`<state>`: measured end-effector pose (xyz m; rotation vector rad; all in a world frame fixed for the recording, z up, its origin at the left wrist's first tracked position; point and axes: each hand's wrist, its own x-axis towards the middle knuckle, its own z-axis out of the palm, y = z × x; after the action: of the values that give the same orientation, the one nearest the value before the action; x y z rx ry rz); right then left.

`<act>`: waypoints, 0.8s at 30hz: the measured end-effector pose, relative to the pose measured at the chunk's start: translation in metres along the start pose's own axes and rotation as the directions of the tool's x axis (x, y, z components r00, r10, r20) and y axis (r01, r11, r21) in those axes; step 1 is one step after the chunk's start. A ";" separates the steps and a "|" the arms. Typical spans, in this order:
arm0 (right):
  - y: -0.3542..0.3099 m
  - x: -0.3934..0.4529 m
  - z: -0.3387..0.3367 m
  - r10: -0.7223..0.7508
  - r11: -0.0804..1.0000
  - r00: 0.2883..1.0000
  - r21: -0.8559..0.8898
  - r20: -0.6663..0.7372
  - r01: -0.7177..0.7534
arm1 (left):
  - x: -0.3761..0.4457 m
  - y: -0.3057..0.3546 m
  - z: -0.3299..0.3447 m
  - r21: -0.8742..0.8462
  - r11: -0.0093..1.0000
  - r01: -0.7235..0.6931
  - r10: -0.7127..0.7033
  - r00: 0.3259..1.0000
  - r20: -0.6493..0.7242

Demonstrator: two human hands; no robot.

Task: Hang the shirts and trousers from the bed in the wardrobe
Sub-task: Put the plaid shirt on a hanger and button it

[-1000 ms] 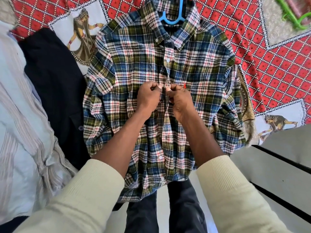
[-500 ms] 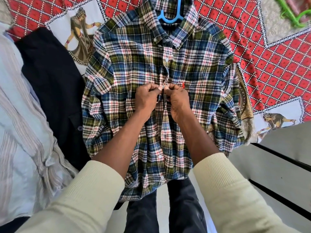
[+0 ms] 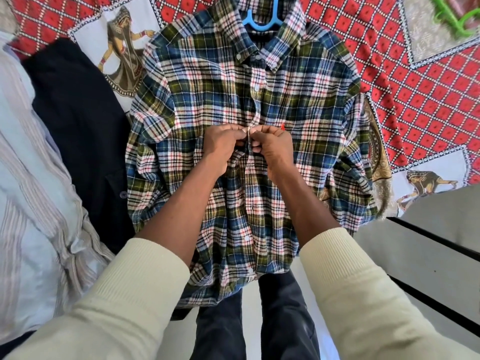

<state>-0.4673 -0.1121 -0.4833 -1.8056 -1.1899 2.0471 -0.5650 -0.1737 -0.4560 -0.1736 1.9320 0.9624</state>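
Plaid shirt (image 3: 207, 105) lies flat on the bedspread (image 3: 428, 105), blue hanger (image 3: 262, 22) in its collar. Left hand (image 3: 220, 146) and right hand (image 3: 275, 149) pinch its button strip mid-chest, knuckles touching. Dark garment (image 3: 78, 120) borders the shirt's left edge; its hem overhangs the bed.

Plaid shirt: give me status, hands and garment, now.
Left hand and right hand both pinching the placket mid-chest. Plaid shirt flat on the bedspread, blue hanger in the collar. Nothing in the way.
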 end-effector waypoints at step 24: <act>0.004 -0.002 -0.003 -0.326 0.817 0.938 -0.463 0.120 0.343 | 0.015 -0.012 -0.006 0.103 0.995 -0.010 0.001 0.996 0.091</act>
<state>-0.4631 -0.1142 -0.4842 -1.5728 -2.0059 1.6870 -0.5720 -0.1818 -0.4732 -0.0640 1.8943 0.8573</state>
